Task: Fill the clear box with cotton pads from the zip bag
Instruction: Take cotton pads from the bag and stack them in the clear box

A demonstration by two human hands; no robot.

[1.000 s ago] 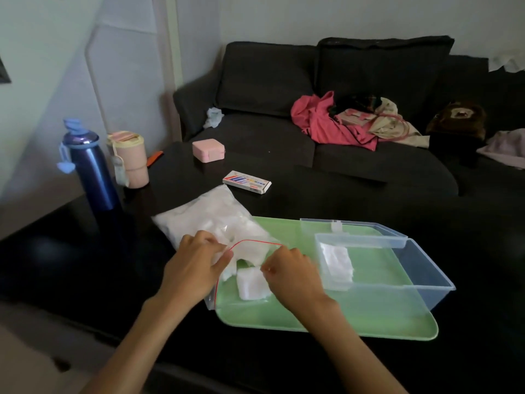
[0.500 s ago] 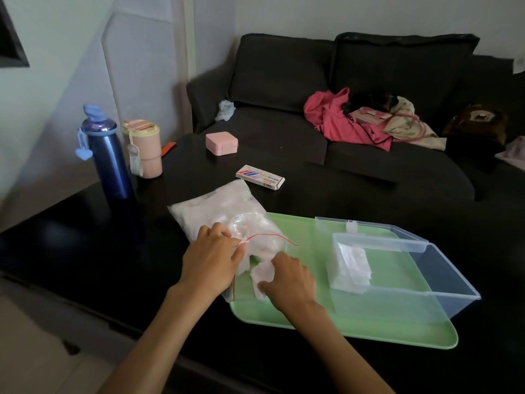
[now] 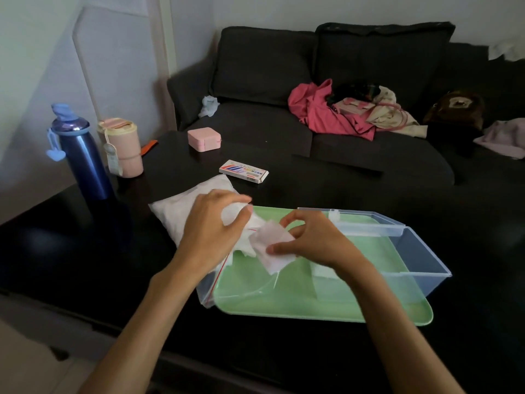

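Observation:
A zip bag full of white cotton pads lies on the dark table, its red-striped mouth overlapping the left edge of a green tray. My left hand grips the bag's upper part near the mouth. My right hand pinches a stack of white cotton pads just outside the bag mouth, above the tray. The clear box stands open on the tray's right side; some white pads show inside it, partly hidden behind my right wrist.
A blue bottle and a pink cup stand at the table's left. A pink case and a small printed box lie further back. Behind the table is a dark sofa with clothes on it.
My right hand has come out of the bag mouth holding a stack of pads and moved right, over the tray. My left hand shifted up along the bag.

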